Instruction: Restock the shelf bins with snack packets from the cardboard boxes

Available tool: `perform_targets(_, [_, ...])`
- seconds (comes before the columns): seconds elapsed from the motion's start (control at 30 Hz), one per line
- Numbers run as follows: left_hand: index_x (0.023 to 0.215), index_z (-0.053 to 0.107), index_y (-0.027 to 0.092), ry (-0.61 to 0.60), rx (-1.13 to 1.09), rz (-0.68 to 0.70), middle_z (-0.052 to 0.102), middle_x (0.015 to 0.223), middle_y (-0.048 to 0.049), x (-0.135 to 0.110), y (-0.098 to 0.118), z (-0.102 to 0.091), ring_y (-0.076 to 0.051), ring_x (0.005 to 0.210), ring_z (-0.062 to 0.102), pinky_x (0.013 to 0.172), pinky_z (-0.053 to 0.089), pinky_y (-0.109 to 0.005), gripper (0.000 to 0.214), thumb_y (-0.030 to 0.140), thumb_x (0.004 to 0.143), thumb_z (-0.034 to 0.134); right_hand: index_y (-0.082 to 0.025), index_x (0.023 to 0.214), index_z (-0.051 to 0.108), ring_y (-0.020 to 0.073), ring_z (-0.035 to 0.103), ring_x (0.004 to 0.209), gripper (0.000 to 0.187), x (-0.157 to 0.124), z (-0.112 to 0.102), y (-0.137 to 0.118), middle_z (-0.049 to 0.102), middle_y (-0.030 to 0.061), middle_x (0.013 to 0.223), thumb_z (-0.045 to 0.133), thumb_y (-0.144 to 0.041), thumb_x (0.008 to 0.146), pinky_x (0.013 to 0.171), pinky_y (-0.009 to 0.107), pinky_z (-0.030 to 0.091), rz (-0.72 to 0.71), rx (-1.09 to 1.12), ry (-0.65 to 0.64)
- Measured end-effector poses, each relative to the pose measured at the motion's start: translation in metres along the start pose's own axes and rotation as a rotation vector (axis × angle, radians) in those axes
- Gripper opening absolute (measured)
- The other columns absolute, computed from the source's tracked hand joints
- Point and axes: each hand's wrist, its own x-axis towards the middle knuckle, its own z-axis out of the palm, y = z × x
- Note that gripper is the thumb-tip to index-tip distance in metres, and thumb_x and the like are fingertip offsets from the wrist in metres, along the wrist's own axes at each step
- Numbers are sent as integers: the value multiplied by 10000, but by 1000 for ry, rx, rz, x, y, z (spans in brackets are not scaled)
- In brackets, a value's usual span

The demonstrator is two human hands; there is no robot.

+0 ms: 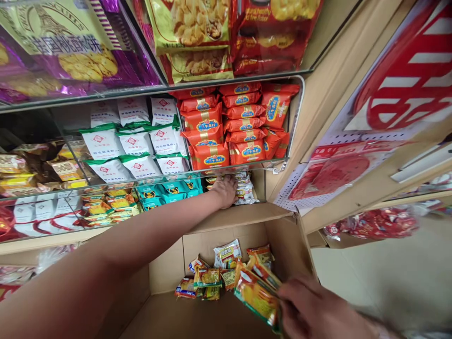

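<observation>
Your right hand (305,301) has its grip clamped on snack packets (257,296) over the cardboard box (290,247), long axis slanting down-right, below and right of your left hand (226,190). Left is nearer the shelf (260,182), at silver packs (246,194); can't tell if its grip is closed.

The right hand (305,303) is blurry and hides one end of the orange packets (254,294) it holds. The left hand (225,190) covers some silver packs (247,192) — you can't tell if it grips one. The box (284,235) runs off the bottom. The purple bag (88,52) is cut off on top — words on the white bags (135,141) are too small to read.
</observation>
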Motion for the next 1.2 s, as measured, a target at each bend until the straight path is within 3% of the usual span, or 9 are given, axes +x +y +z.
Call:
perform_targets(0.23, [1286,358,175,54,-122,34,189,1423,-99,-19,-1,-4,-300,1281,166,1008,147,-520,566,464,800,383,-127,755,604,165,585,772,253,36,102,19,629,78,815,399,1,679,651,219,377,378,24,-363])
perform_targets(0.33, [1183,476,222,89,-210,120,388,1328,-81,-55,-9,-20,-250,1197,353,974,283,-429,407,373,814,397,-124,814,610,179,593,776,306,35,86,18,628,99,843,345,1,723,655,241,387,336,1,-375])
perform_targets(0.43, [1126,519,214,157,-374,233,572,1110,-52,-111,-31,-31,-159,1023,510,887,386,-283,365,336,866,293,-172,869,604,153,584,792,269,43,32,6,624,57,837,349,-112,805,703,242,403,194,127,-108])
perform_targets(0.53, [1096,542,220,216,-463,120,590,1082,-38,-167,-61,-21,-146,1006,514,894,376,-260,386,371,876,264,-161,956,581,136,549,902,257,81,-21,0,601,58,968,359,-177,827,801,241,396,89,172,195])
perform_targets(0.6, [1091,543,220,209,-489,-17,591,1085,-40,-193,-77,-5,-153,1013,510,898,372,-266,399,393,873,258,-141,1014,568,148,529,967,290,120,-36,4,584,75,1043,354,-156,820,854,260,379,171,69,144])
perform_targets(0.73, [1110,527,205,207,-498,-166,584,1087,-54,-213,-86,18,-164,998,520,889,374,-280,429,404,873,230,-113,1022,575,207,556,942,364,192,-20,26,594,115,1036,602,-173,664,787,267,423,408,-94,-272])
perform_targets(0.83, [1042,564,227,181,-491,-188,622,998,-34,-212,-83,21,-168,915,562,807,410,-275,408,392,869,234,-102,932,599,208,609,732,435,215,2,44,639,102,869,714,-143,515,626,266,462,470,-111,-394])
perform_targets(1.03, [859,609,208,188,-457,-267,644,835,-34,-212,-81,21,-170,779,584,694,418,-274,368,365,849,276,-72,988,543,233,587,837,602,226,27,72,605,166,932,675,49,413,635,243,446,583,-139,-330])
perform_targets(1.2, [793,598,194,200,-395,-249,634,795,-33,-214,-79,23,-174,746,576,649,410,-279,380,330,853,248,-112,965,534,165,588,703,523,232,41,85,615,74,818,693,-46,471,548,212,441,588,-3,-293])
